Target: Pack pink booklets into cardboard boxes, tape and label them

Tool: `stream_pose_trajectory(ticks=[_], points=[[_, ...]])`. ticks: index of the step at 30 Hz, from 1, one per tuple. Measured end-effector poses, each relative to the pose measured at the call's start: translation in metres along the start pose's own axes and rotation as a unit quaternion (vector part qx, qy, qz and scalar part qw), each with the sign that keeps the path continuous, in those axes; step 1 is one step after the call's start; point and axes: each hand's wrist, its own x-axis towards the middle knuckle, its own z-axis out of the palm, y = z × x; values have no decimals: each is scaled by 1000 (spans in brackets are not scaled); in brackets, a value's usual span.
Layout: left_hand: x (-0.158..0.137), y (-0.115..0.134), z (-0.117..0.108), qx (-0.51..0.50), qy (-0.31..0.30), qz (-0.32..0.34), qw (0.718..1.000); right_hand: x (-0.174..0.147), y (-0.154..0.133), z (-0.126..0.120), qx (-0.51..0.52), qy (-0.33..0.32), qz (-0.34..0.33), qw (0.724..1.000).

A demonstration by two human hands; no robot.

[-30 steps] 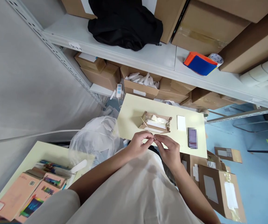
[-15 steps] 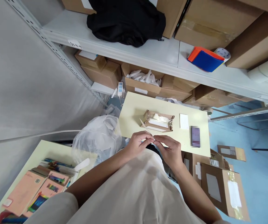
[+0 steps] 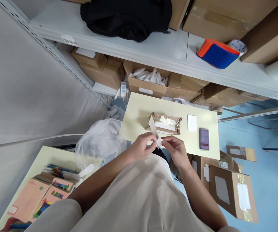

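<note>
A thin white strip of paper [image 3: 153, 125] is held up between my two hands over the front edge of the small table. My left hand [image 3: 143, 145] pinches it at its lower end. My right hand [image 3: 175, 149] pinches a small folded or separated white flap of the paper, a little to the right. Just beyond the strip lies a small brown cardboard box [image 3: 151, 131] with clear tape and white labels; the strip hides part of its left end. To the right on the table are a white square pad [image 3: 192, 123] and a blurred purple phone-shaped item [image 3: 204, 139].
A grey metal shelf [image 3: 129, 53] with cartons, black cloth [image 3: 129, 19] and a tape roll [image 3: 238, 45] rises beyond the table. A clear plastic bag [image 3: 95, 138] stands left. Pink boxes [image 3: 29, 198] sit on the lower-left table. Cartons [image 3: 228, 190] lie on the floor at right.
The strip has turned to show more of its flat side, and a white flap has opened between my fingers. My hands have moved slightly apart; the camera view has shifted a little.
</note>
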Motion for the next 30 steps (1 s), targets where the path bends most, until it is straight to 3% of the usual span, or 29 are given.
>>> stream_pose_trajectory(ticks=[4,7,11,14,16,18,22,26,28,30], points=[[17,-16,-31,-52,5,-98,994,16,6,-16,94,80,41,991],[30,-32,-67,-26,-13,-131,991,23,10,-40,108,101,59,987],[53,-47,-118,143,-45,-167,974,21,22,-77,28,137,64,988],[83,-52,-139,337,-30,-151,929,12,32,-96,-11,249,52,967],[110,-54,-141,438,0,-139,888,4,36,-101,-10,314,43,948],[143,-58,-137,493,20,-140,858,-2,37,-102,-7,329,44,943],[218,-72,-123,511,23,-164,844,-9,38,-95,-12,304,58,951],[277,-94,-116,438,82,-196,873,-12,41,-90,-6,288,68,955],[280,-98,-112,367,115,-210,899,-13,41,-91,1,272,69,960],[257,-89,-100,305,141,-213,917,-12,39,-94,10,255,61,965]])
